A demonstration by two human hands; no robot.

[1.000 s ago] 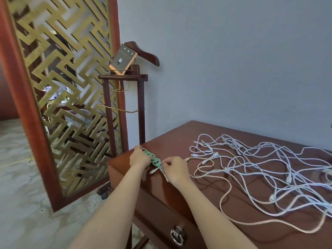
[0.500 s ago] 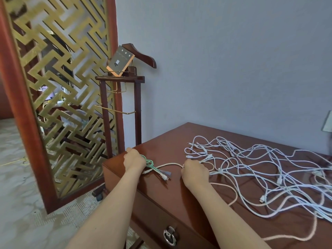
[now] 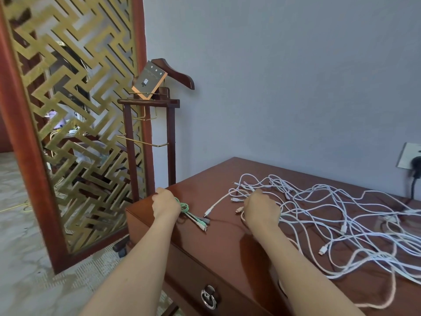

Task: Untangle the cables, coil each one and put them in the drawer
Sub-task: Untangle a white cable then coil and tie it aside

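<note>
Green cable (image 3: 185, 207) in left hand (image 3: 165, 205) at desk (image 3: 223, 238) corner; white cables (image 3: 330, 201) in right hand (image 3: 262, 209).

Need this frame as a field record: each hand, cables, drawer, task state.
left hand: grips the coiled green cable at the left corner of the dark red-brown wooden desk
right hand: on the tangled white cables; fingers hidden, grip unclear
drawer: looks shut, metal ring pull untouched
task state: green coiled but not stowed; white ones not yet untangled
</note>
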